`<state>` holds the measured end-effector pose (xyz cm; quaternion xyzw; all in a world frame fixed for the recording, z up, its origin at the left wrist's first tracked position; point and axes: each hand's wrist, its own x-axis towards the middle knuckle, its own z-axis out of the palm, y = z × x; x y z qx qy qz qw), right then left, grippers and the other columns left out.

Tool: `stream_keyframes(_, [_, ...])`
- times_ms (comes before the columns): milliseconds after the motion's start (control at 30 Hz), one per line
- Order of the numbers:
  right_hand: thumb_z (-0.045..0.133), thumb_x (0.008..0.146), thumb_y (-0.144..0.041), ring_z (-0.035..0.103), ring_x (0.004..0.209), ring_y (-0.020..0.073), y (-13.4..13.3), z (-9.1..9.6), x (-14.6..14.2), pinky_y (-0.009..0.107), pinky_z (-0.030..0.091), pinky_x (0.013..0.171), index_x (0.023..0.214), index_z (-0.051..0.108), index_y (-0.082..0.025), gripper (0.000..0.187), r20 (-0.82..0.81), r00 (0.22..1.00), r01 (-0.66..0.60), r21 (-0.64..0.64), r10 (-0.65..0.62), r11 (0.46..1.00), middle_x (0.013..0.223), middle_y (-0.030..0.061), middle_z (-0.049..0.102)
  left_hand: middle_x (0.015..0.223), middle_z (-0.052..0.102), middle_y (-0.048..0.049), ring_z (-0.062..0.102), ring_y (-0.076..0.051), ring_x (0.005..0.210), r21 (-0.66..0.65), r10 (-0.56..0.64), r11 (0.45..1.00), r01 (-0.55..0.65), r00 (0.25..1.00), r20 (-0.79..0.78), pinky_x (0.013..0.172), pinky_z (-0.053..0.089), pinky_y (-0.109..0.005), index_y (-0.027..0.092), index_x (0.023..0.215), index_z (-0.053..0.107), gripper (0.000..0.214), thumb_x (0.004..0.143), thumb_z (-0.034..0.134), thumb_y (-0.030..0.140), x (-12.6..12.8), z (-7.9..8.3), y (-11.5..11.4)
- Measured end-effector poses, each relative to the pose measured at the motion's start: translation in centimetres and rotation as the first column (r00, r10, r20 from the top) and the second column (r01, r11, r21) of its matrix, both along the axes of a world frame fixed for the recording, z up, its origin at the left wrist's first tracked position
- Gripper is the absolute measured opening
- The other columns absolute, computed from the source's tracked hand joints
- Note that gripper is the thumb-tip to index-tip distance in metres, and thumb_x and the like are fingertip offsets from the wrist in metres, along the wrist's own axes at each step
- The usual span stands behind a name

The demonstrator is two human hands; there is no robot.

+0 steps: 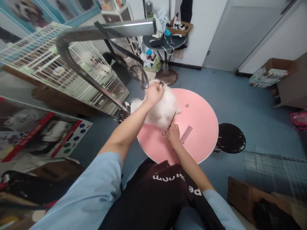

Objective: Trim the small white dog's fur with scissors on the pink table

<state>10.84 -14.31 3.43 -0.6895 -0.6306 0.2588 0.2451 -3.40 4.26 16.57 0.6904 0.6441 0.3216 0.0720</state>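
Observation:
A fluffy white dog (pixel 165 103) is on a round pink table (pixel 201 111). My left hand (pixel 154 93) is closed at the upper part of the dog, its fingers curled in the fur beside a small dark spot. Low at the dog's near side, my right hand (pixel 173 133) is closed around scissors (pixel 173 118), whose dark blades point up and away along the fur. The handles are mostly covered by my fingers. Just right of this hand, a purple comb (pixel 186 134) lies flat on the tabletop. A little grey tuft (pixel 187 105) rests farther back.
A metal grooming arm (pixel 107 30) with dark straps (pixel 141 62) curves over the left side. Behind it stand white wire cages (pixel 79 76) with a white animal inside. A small dark table (pixel 176 41) holds a basket. A black round stool (pixel 231 138) stands at the right.

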Motion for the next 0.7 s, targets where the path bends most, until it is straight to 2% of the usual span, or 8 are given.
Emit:
stream_keyframes(67, [0.050,0.082,-0.018,0.058,0.067,0.0195,-1.9,-0.8,0.5,0.034,0.049,0.068,0.116,0.054,-0.017,0.034,-0.315,0.949,-0.024,-0.077,-0.002,0.997,0.082,0.0031,0.058,0.107,0.071,-0.0102,0.062,-0.026,0.108,-0.011,0.036,0.999,-0.036,0.999,0.039,0.093,0.050,-0.037,0.021,0.076,0.057,0.010,0.084,0.058,0.026,-0.2,0.0,-0.2])
stream_keyframes(167, [0.044,0.080,-0.023,0.056,0.057,0.0159,-5.4,-2.1,1.2,0.029,0.050,0.061,0.121,0.050,-0.022,0.042,-0.697,0.697,-0.030,-0.265,-0.170,0.964,0.067,-0.0061,0.052,0.117,0.071,-0.0088,0.062,-0.025,0.114,0.004,-0.038,0.999,0.037,0.996,0.087,0.098,0.050,-0.037,0.022,0.077,0.059,0.009,0.084,0.057,0.027,-0.3,-0.1,-1.1])
stream_keyframes(267, [0.051,0.074,-0.032,0.066,0.066,0.0158,-7.6,-2.5,2.0,0.031,0.054,0.070,0.131,0.046,-0.025,0.057,-0.812,0.423,-0.048,-0.463,-0.402,0.885,0.070,-0.0075,0.056,0.121,0.071,-0.0099,0.063,-0.023,0.115,0.083,-0.223,0.973,0.216,0.970,0.095,0.102,0.048,-0.037,0.020,0.071,0.056,0.011,0.081,0.056,0.024,0.0,-0.3,-2.0])
stream_keyframes(367, [0.061,0.070,-0.035,0.073,0.078,0.0184,-8.1,-2.1,3.0,0.032,0.055,0.074,0.141,0.039,-0.029,0.075,-0.818,0.302,-0.149,-0.548,-0.490,0.823,0.076,-0.0068,0.062,0.121,0.071,-0.0116,0.064,-0.024,0.113,0.104,-0.211,0.975,0.198,0.970,0.125,0.100,0.049,-0.037,0.020,0.067,0.052,0.014,0.080,0.055,0.023,0.5,-0.6,-1.9])
stream_keyframes(467, [0.074,0.063,-0.032,0.072,0.078,0.0194,-7.7,-2.0,3.5,0.030,0.054,0.071,0.135,0.046,-0.025,0.077,-0.824,0.377,-0.234,-0.526,-0.423,0.817,0.079,-0.0053,0.064,0.119,0.072,-0.0112,0.064,-0.023,0.111,0.080,-0.167,0.984,0.157,0.975,0.148,0.099,0.049,-0.036,0.020,0.066,0.049,0.016,0.081,0.055,0.023,0.5,-0.9,-1.2])
stream_keyframes(567, [0.074,0.064,-0.030,0.067,0.073,0.0195,-6.5,-2.3,3.0,0.031,0.051,0.069,0.108,0.058,-0.019,0.048,-0.730,0.644,-0.231,-0.469,-0.227,0.853,0.078,-0.0010,0.065,0.120,0.071,-0.0103,0.064,-0.024,0.111,0.053,-0.092,0.995,0.084,0.983,0.162,0.099,0.048,-0.037,0.021,0.067,0.049,0.016,0.081,0.055,0.022,0.1,-1.1,-0.5])
stream_keyframes(633, [0.066,0.072,-0.029,0.065,0.075,0.0212,-5.3,-2.4,2.1,0.033,0.050,0.072,0.096,0.060,-0.019,0.027,-0.521,0.852,-0.178,-0.384,-0.054,0.906,0.078,0.0021,0.065,0.121,0.071,-0.0095,0.064,-0.024,0.113,0.032,-0.048,0.999,0.043,0.985,0.166,0.099,0.048,-0.037,0.021,0.067,0.048,0.015,0.081,0.056,0.022,-0.2,-1.3,-0.3])
stream_keyframes(700, [0.062,0.077,-0.029,0.065,0.084,0.0243,-3.5,-2.2,1.0,0.036,0.049,0.079,0.098,0.062,-0.020,0.022,-0.247,0.965,-0.149,-0.261,0.083,0.954,0.086,0.0062,0.068,0.120,0.071,-0.0090,0.063,-0.024,0.114,0.028,-0.023,0.999,0.019,0.986,0.164,0.100,0.048,-0.037,0.021,0.067,0.047,0.017,0.081,0.056,0.021,-0.6,-1.3,-0.2])
